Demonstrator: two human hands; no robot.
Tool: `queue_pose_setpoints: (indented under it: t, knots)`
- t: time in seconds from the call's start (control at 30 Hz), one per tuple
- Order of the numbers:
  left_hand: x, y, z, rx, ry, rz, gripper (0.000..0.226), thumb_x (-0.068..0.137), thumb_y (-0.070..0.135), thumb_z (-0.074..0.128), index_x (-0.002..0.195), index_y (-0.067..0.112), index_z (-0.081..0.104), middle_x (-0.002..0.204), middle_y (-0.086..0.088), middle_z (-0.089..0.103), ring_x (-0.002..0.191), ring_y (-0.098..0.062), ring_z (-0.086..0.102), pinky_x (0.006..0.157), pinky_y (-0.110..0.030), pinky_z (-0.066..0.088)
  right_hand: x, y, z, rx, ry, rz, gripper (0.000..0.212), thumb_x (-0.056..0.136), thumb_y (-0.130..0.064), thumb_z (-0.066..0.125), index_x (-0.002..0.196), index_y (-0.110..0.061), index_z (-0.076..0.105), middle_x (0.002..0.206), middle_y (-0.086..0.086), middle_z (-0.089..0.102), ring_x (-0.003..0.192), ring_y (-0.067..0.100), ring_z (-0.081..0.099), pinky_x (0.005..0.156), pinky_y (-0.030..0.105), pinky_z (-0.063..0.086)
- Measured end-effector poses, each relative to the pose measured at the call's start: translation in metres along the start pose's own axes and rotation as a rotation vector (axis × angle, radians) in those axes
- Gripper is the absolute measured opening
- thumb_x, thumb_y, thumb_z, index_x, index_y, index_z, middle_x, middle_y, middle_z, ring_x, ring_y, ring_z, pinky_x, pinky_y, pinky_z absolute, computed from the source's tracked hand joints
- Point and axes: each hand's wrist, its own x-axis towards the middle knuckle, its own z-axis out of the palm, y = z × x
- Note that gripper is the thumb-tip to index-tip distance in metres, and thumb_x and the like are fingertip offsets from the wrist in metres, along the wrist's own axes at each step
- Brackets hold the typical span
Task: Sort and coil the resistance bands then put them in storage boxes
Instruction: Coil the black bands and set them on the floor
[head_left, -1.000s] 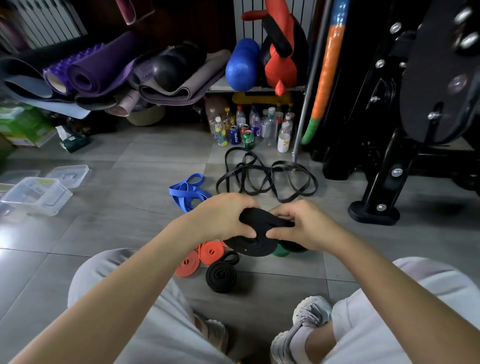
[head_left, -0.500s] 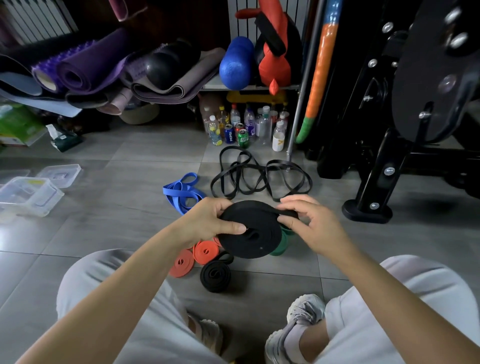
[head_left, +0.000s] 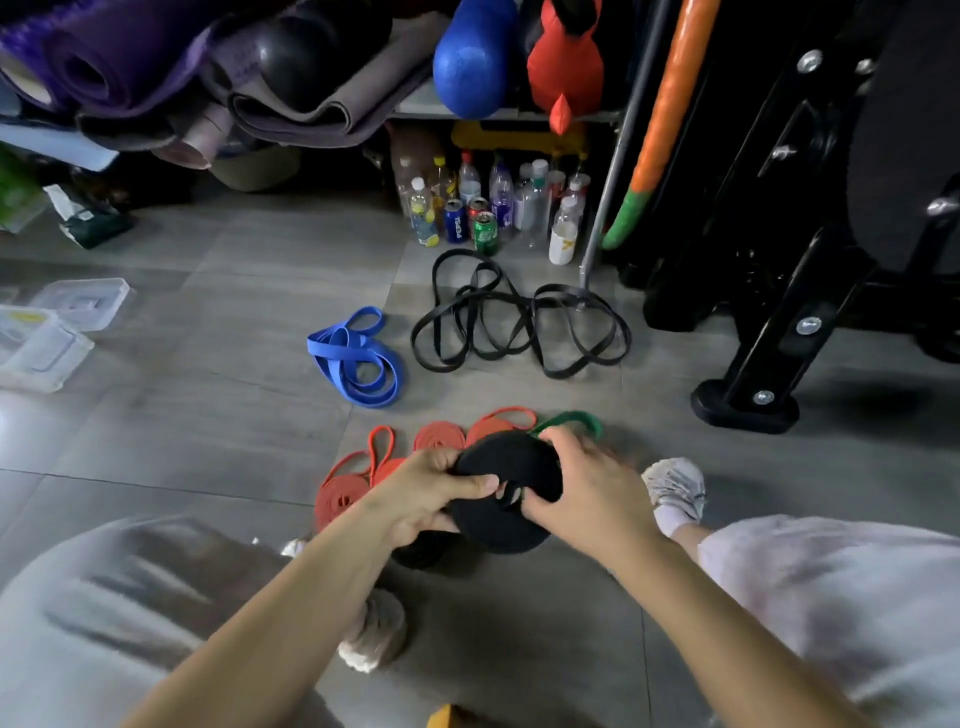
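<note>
Just above the floor (head_left: 234, 415), dead centre: one black band coil (head_left: 506, 467), a flat disc, clamped between our hands. The left hand (head_left: 421, 499) grips its 9 o'clock edge; the right hand (head_left: 587, 493) pinches its 3 o'clock side. The storage boxes (head_left: 41, 343) lie at 10 o'clock, well apart, nearer the left.

Rolled mats (head_left: 156, 73) on the left; bottles (head_left: 498, 202) beside a black machine frame (head_left: 769, 291).
</note>
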Motion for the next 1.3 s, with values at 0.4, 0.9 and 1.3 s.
queue_pose_setpoints:
  t: [0.4,0.9,1.3]
  knots:
    - [0.093,-0.102,-0.003,0.035,0.149,-0.258,0.033,0.070,0.016,0.076,0.093,-0.002,0.061,0.080,-0.014,0.055,0.072,-0.020,0.053,0.060,-0.027,0.040,0.032,0.034,0.141,-0.019,-0.440,0.308,0.049,0.067,-0.048,0.064,0.104,-0.022,0.044,0.107,0.002,0.054,0.101,0.028,0.060,0.069,0.032,0.041]
    - [0.170,-0.222,-0.064,-0.028,0.361,-0.582,0.039,0.093,0.019,0.054,0.131,0.013,0.049,0.112,-0.009,0.061,0.077,-0.012,0.052,0.053,-0.021,0.041,0.103,0.052,0.304,-0.280,-0.750,0.296,0.057,0.077,-0.042,0.066,0.122,-0.019,0.040,0.125,0.006,0.047,0.111,0.027,0.052,0.086,0.035,0.043]
    - [0.205,-0.217,-0.057,0.161,0.209,-0.563,0.063,0.089,0.025,0.057,0.146,0.024,0.030,0.132,-0.014,0.054,0.110,-0.036,0.059,0.090,-0.041,0.050,0.138,0.081,0.308,0.051,-0.829,0.324,0.072,0.081,-0.037,0.065,0.143,-0.020,0.033,0.146,0.004,0.036,0.132,0.024,0.039,0.104,0.035,0.038]
